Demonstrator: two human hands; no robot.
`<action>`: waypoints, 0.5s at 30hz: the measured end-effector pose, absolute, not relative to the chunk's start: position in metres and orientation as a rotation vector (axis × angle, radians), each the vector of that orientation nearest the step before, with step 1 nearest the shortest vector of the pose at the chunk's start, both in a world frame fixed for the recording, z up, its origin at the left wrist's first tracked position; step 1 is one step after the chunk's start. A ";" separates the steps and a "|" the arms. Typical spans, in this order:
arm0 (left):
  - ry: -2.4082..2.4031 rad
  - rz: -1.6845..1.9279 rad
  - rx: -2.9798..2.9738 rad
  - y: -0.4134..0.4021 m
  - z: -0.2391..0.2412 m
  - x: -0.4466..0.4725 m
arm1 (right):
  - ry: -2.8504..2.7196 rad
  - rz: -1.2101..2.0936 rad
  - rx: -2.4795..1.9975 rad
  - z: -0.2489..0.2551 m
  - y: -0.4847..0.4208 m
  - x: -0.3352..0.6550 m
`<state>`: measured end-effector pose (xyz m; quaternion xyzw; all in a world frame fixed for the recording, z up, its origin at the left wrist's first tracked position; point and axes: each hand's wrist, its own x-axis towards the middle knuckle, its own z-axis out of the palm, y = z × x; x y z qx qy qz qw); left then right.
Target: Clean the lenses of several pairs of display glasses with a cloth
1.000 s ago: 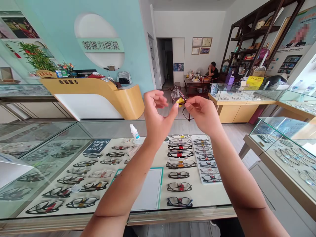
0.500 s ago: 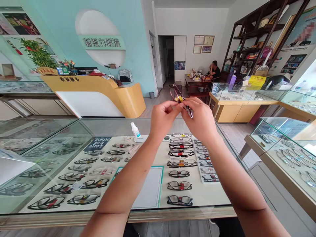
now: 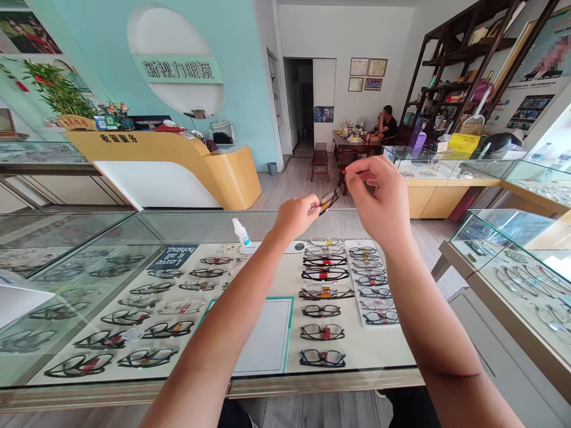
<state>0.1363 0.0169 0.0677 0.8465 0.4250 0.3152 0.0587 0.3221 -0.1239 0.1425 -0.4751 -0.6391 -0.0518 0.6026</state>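
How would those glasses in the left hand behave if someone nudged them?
The glasses are probably light, as they look slim and thin-rimmed. That thinness suggests they might bend under a hard push. Held at one end by the left hand, they would likely swivel.

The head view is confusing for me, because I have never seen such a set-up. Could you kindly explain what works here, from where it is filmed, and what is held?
There is no machine here: the two hands are the bare hands of the wearer. The camera sits on the wearer's head and looks forward and down.

The left hand holds a pair of glasses with a yellow tag. The right hand is raised beside it; I see nothing in its grip.

Below is a glass case with rows of other glasses. A white bottle stands towards its far edge. Farther back, another person sits.
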 end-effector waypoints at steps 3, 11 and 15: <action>1.404 0.525 2.695 0.032 0.046 0.139 | -1.522 -0.122 -1.100 0.141 -0.124 0.318; 1.434 0.427 2.656 0.054 -0.002 0.151 | -1.671 -0.002 -1.158 0.142 -0.129 0.307; 1.461 0.582 2.532 0.055 -0.008 0.157 | -1.722 0.025 -1.206 0.142 -0.131 0.302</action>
